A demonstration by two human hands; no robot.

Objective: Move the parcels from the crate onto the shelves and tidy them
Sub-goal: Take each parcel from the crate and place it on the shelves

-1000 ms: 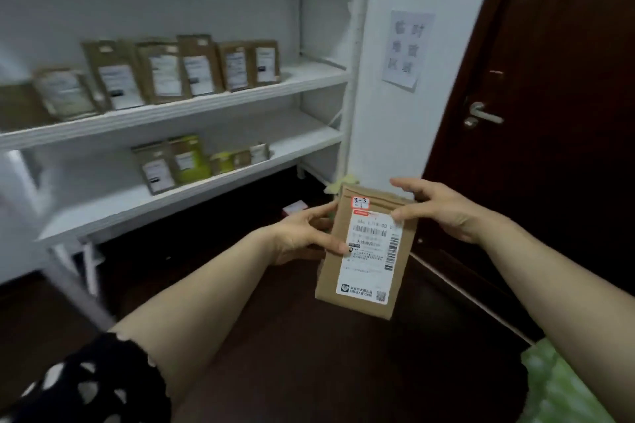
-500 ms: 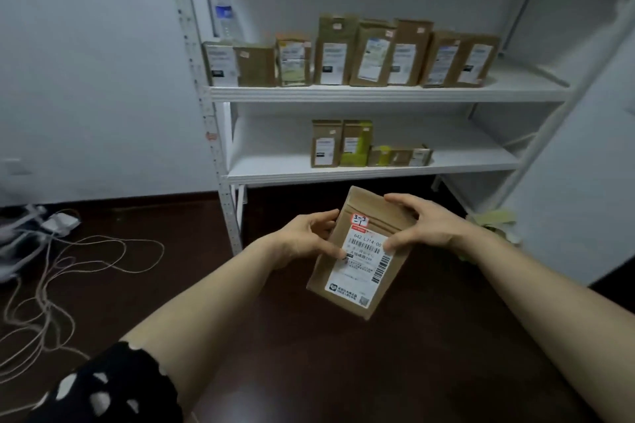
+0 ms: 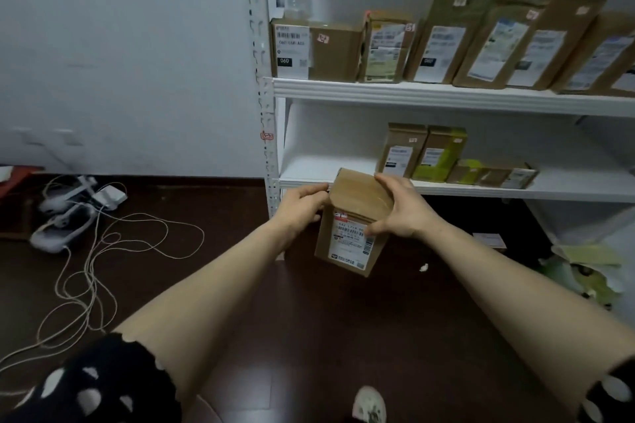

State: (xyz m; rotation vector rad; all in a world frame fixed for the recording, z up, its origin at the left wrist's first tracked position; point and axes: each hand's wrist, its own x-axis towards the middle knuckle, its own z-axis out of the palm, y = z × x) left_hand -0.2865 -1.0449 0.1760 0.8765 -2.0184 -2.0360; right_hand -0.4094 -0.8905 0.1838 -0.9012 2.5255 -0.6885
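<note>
And the kraft parcel had been carried in closer than half a second earlier. It was held up right in front of the lower shelf, its folded top tipped away toward the rack, and less of its label was left uncovered. The left hand was stretched forward, its grip closed on the parcel's left edge with the fingers curled. The right hand was arched over the top right corner with the thumb laid on the label, its grip clamped on the parcel too. Other parcels were lined up along the upper shelf.
</note>
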